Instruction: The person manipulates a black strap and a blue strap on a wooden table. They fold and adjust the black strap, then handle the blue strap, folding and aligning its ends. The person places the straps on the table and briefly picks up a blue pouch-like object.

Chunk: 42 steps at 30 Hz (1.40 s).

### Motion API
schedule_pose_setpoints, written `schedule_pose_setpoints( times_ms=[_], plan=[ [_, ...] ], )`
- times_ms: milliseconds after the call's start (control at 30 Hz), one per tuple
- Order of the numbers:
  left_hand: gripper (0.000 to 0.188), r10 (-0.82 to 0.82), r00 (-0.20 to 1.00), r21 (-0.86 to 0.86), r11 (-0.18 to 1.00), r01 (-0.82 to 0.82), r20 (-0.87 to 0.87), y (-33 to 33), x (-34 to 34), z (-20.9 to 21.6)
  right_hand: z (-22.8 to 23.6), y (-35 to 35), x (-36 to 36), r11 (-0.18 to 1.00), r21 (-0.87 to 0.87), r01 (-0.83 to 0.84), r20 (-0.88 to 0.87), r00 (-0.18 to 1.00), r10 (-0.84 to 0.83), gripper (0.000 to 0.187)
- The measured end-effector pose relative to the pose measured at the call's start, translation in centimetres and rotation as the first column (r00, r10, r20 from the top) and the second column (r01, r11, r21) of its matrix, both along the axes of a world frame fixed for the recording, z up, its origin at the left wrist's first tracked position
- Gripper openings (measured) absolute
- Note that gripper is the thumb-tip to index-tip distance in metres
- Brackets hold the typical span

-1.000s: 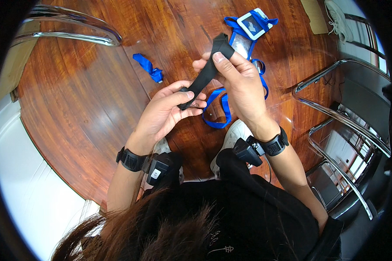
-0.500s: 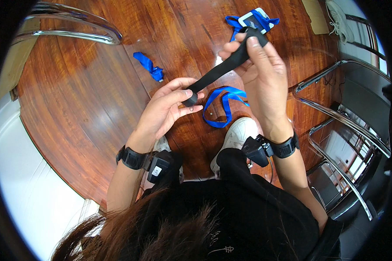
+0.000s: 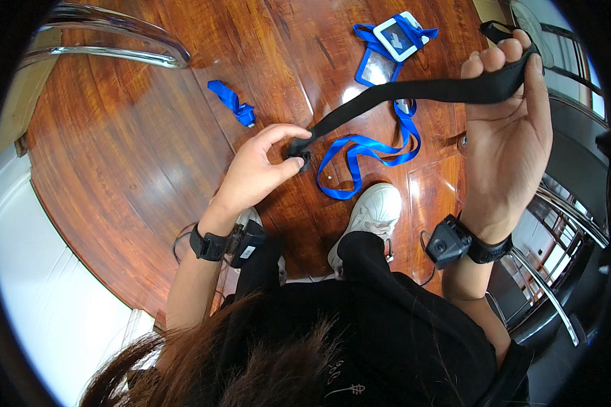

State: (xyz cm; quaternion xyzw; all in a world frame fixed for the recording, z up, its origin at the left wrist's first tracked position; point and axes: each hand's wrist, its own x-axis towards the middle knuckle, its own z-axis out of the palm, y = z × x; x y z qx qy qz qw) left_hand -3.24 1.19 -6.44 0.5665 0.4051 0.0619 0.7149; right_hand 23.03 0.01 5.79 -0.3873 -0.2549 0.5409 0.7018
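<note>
A black fabric strap (image 3: 414,90) stretches between my two hands above the wooden floor. My left hand (image 3: 259,163) pinches its lower end, where a small dark buckle-like piece (image 3: 301,159) shows. Out at the upper right, my right hand (image 3: 510,122) grips the other end with its fingers curled over it, and a loop of the strap sticks out past the fingertips. Below the strap lies a blue lanyard (image 3: 353,166) in loose curves. Its ribbon runs up toward a blue-edged clear badge holder (image 3: 379,68), beside a white-framed badge holder (image 3: 399,37) with blue ribbon across it.
Left of the lanyard lies a bundled blue ribbon (image 3: 232,104). A chrome chair frame (image 3: 122,54) curves in at the upper left, and black chairs with chrome legs (image 3: 546,281) stand along the right. My white shoe (image 3: 377,210) is close to the lanyard.
My right hand has moved right and outward, drawing out a longer stretch of strap. My left hand stays nearly in place. The badge holders and lanyard are now less covered.
</note>
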Motion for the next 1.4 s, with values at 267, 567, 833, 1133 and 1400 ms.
schedule_pose_setpoints(
  times_ms=[267,567,833,1133,1400],
  plan=[
    [0.067,0.086,0.981,0.396,0.906,-0.151,0.177,0.1,2.0,5.1,-0.6,-0.7,-6.7,0.900,-0.404,-0.162,-0.212,0.974,0.079,0.034],
    [0.049,0.472,0.687,-0.571,0.815,-0.099,0.553,2.3,1.2,6.4,-2.4,-2.8,-8.6,0.815,-0.468,-0.342,0.551,0.608,0.571,0.017],
    [0.043,0.441,0.809,-0.493,0.841,-0.223,0.388,2.4,1.3,6.6,-3.8,-3.0,-8.6,0.672,-0.585,-0.454,0.456,0.502,0.735,0.024],
    [0.038,0.439,0.844,-0.330,0.882,-0.337,0.310,2.0,1.6,6.7,-5.1,-3.1,-7.2,0.723,-0.528,-0.447,0.633,0.360,0.685,0.032],
    [0.026,0.120,0.993,0.474,0.874,-0.109,0.009,0.6,3.0,6.8,-3.8,-1.8,-5.6,0.831,-0.513,-0.215,0.403,0.794,0.454,0.022]
  ],
)
